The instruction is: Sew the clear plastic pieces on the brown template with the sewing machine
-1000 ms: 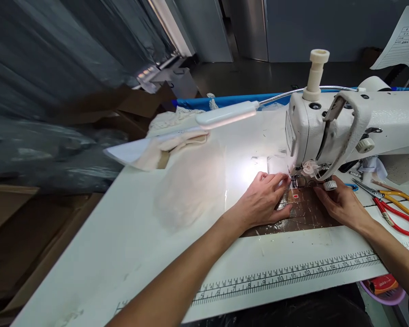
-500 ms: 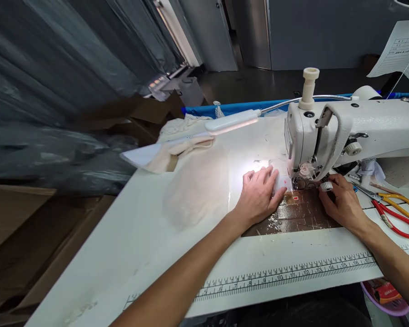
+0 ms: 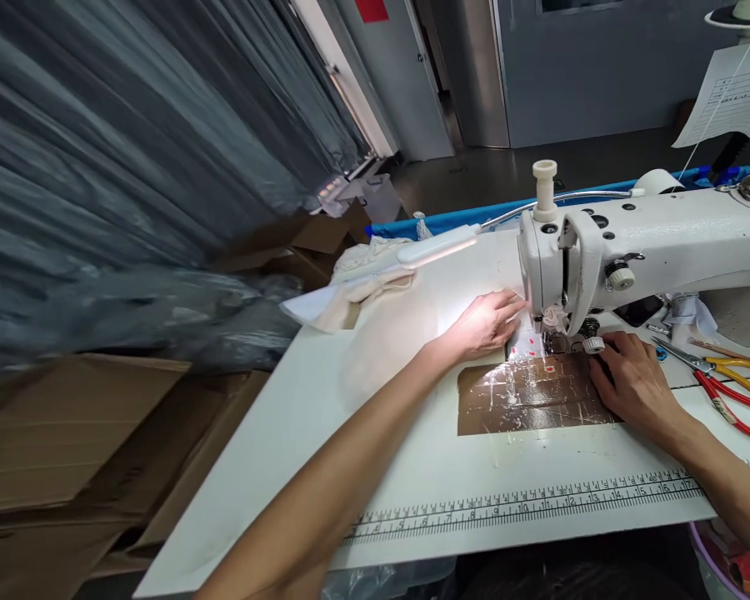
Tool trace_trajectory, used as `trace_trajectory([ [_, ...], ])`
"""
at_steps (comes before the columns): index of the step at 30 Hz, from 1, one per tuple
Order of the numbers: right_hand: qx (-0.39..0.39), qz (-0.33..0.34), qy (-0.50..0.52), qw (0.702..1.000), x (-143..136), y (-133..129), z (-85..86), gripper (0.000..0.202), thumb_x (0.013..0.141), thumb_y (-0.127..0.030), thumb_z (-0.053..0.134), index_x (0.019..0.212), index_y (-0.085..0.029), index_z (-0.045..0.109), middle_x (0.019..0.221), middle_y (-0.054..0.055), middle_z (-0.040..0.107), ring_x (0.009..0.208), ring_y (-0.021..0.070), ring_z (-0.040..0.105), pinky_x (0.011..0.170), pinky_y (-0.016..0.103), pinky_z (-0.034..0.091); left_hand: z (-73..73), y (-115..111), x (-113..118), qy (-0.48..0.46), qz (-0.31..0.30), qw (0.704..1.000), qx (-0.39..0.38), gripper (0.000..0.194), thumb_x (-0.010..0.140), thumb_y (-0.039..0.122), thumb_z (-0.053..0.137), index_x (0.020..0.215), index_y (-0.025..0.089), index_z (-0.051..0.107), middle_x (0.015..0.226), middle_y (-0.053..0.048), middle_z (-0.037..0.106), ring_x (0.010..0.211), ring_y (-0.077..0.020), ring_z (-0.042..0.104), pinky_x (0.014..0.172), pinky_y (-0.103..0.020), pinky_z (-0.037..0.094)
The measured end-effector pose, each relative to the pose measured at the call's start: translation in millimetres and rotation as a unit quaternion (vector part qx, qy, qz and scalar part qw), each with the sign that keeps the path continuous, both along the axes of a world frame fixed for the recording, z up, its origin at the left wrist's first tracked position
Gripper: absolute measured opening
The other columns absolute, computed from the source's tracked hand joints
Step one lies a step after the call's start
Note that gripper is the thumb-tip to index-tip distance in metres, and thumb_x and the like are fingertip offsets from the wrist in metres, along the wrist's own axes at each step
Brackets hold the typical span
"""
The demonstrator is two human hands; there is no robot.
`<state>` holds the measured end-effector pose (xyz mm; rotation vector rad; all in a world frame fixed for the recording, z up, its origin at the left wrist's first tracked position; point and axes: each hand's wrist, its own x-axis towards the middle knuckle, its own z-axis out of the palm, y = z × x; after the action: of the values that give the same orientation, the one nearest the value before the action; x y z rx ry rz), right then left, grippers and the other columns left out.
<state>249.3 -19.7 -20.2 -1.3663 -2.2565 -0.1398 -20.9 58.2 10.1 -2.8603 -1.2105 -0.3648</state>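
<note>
A white sewing machine (image 3: pixel 662 242) stands on the right, its needle area low at its left end. My left hand (image 3: pixel 487 323) is left of the machine head, fingers bent and held close together; what they pinch, if anything, is hidden. Beside the needle area on the other side, my right hand (image 3: pixel 634 377) rests palm down, thumb apart from bent fingers. Brown tape (image 3: pixel 525 404) covers the table in front of the needle, with small red marks at its upper edge. Pale sheer fabric (image 3: pixel 391 342) lies left of my left hand.
Yellow-handled scissors (image 3: pixel 741 367) and red-handled scissors (image 3: pixel 734 408) lie at the right. A lamp (image 3: pixel 441 246) lights the work area. A printed ruler (image 3: pixel 525 504) runs along the white table's (image 3: pixel 275 450) front edge. Cardboard boxes (image 3: pixel 68 425) stand at the left.
My left hand has lifted off the brown tape and gone up toward the machine head, fingers drawing together. My right hand stays beside the needle area. The camera view has shifted.
</note>
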Motion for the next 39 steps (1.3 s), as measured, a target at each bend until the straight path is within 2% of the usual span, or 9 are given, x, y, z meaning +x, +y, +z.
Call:
trace_trajectory([
  [6,0.042,0.002,-0.028,0.999,1,-1,-6.7,0.034,0.095,-0.025,0.035,0.105,-0.017,0.067,0.099,0.015,0.064,0.090,0.0301,0.054,0.073,0.042,0.042,29.1,-39,-57,-0.084,0.098,0.991,0.018,0.033,0.097,0.032,0.044,0.123,0.018,0.060,0.129,-0.012,0.062,0.119,-0.0234,0.060,0.102,-0.043,0.051],
  [10,0.060,0.016,-0.006,0.998,1,-1,-11.8,0.037,0.096,-0.026,0.032,0.103,-0.016,0.067,0.096,0.017,0.063,0.087,0.0329,0.055,0.069,0.044,0.040,48.6,-74,-104,-0.100,0.230,0.968,0.016,0.031,0.094,0.034,0.049,0.115,0.018,0.066,0.120,-0.010,0.068,0.109,-0.0244,0.066,0.081,-0.036,0.059],
  [13,0.067,0.024,-0.004,0.997,1,-1,-13.5,0.037,0.096,-0.028,0.032,0.103,-0.016,0.067,0.092,0.017,0.063,0.084,0.0332,0.055,0.068,0.044,0.039,51.0,-97,-125,-0.106,0.281,0.953,-0.028,0.032,0.094,0.038,0.050,0.109,0.017,0.069,0.113,-0.009,0.071,0.097,-0.0219,0.068,0.060,-0.025,0.055],
  [16,0.096,0.018,-0.026,0.995,0,-1,-12.7,0.042,0.096,-0.029,0.028,0.101,-0.016,0.067,0.088,0.017,0.062,0.080,0.0328,0.054,0.066,0.045,0.039,40.5,-112,-131,-0.126,0.301,0.942,-0.078,0.033,0.091,0.041,0.054,0.104,0.017,0.071,0.106,-0.009,0.072,0.088,-0.0202,0.068,0.057,-0.024,0.052],
  [23,0.126,0.009,-0.073,0.989,-1,-5,-6.2,0.039,0.095,-0.021,0.031,0.101,-0.014,0.069,0.088,0.016,0.062,0.079,0.0319,0.056,0.065,0.042,0.040,10.1,-114,-126,-0.189,0.339,0.919,-0.068,0.026,0.083,0.042,0.062,0.084,0.020,0.075,0.084,-0.004,0.069,0.074,-0.0169,0.064,0.066,-0.026,0.052],
  [30,0.118,0.010,-0.079,0.990,-2,-4,-6.5,0.039,0.096,-0.020,0.031,0.101,-0.012,0.069,0.089,0.017,0.063,0.078,0.0317,0.055,0.067,0.042,0.039,21.7,-115,-118,-0.242,0.314,0.918,-0.024,0.030,0.089,0.042,0.057,0.087,0.019,0.076,0.108,-0.011,0.069,0.094,-0.0211,0.067,0.049,-0.020,0.046],
  [32,0.107,0.004,-0.078,0.991,-3,-4,-7.0,0.038,0.095,-0.020,0.032,0.102,-0.013,0.069,0.091,0.017,0.064,0.080,0.0320,0.056,0.068,0.043,0.039,25.2,-118,-102,-0.263,0.281,0.923,-0.018,0.025,0.090,0.037,0.059,0.085,0.019,0.076,0.109,-0.011,0.070,0.097,-0.0220,0.068,0.055,-0.021,0.051],
  [35,0.095,-0.004,-0.081,0.992,-4,-5,-6.8,0.035,0.094,-0.019,0.034,0.101,-0.013,0.069,0.093,0.017,0.064,0.082,0.0315,0.055,0.070,0.043,0.039,23.5,-124,-68,-0.262,0.190,0.945,-0.039,0.020,0.092,0.029,0.060,0.086,0.019,0.076,0.108,-0.011,0.072,0.098,-0.0217,0.070,0.082,-0.032,0.057],
  [39,0.071,-0.020,-0.093,0.993,-5,-5,-4.2,0.029,0.092,-0.017,0.040,0.099,-0.014,0.068,0.095,0.015,0.065,0.084,0.0304,0.055,0.072,0.041,0.037,12.4,-135,-19,-0.195,0.050,0.973,-0.118,0.020,0.095,0.027,0.057,0.097,0.021,0.075,0.118,-0.010,0.070,0.107,-0.0214,0.068,0.089,-0.036,0.058],
])
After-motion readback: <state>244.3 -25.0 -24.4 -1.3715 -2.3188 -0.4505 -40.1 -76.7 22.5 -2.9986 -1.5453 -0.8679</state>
